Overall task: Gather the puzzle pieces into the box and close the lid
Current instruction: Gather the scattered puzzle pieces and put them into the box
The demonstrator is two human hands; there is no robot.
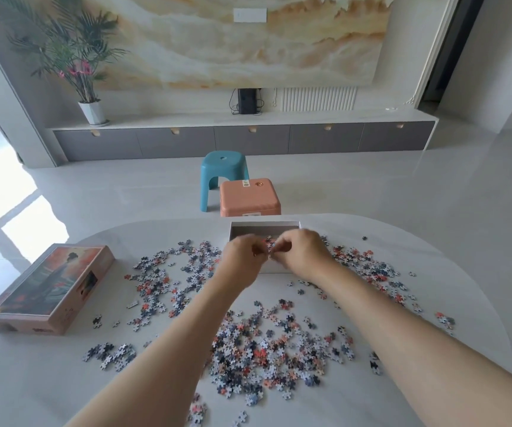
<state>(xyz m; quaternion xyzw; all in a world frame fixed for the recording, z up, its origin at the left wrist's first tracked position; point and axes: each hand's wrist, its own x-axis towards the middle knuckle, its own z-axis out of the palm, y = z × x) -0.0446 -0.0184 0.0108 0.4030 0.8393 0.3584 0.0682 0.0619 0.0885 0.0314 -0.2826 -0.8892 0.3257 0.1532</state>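
Both hands are held close together above the near half of the open box [265,224], which is set at the far edge of the table [33,380]. The left hand [242,257] is curled, its fingertips drawn together on a few reddish puzzle pieces [267,349] – slightly blurred, but a pinch can be made out. The right hand [301,251] is likewise curled, and pieces are pinched between its thumb and fingers, just beside the left hand's fingertips. Only the far wall and part of the grey inside of the box are seen past the hands. Most of the pieces are spread loose on the table – to the left and right of the hands, and in a dense patch between the forearms. The lid [48,288], printed with a painted figure, is laid flat well to the left of the left hand. Beyond the hands and the table edge, a salmon stool [248,195] and a teal stool [224,167] are seen on the floor.
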